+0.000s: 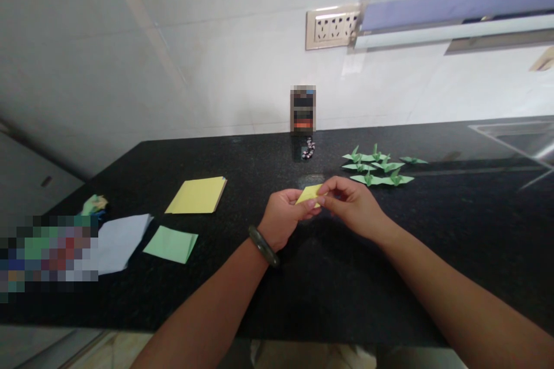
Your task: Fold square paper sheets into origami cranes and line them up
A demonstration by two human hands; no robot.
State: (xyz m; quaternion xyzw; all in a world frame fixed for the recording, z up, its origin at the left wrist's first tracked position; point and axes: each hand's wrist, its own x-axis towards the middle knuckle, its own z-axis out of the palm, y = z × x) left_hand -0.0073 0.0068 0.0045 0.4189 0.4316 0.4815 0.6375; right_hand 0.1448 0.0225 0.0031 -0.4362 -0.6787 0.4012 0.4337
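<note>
Both hands meet above the black counter (329,277) and pinch one small folded yellow paper (310,194). My left hand (283,216), with a dark bangle on its wrist, grips the paper's lower left side with closed fingers. My right hand (352,204) pinches its right edge between thumb and fingertips. Most of the paper is hidden by the fingers.
Several green paper cranes (375,168) lie to the right beyond the hands. A yellow paper stack (197,195), a green sheet (171,244) and a pale blue sheet (119,241) lie to the left. A small dark object (303,110) stands at the wall. A sink (519,138) sits far right.
</note>
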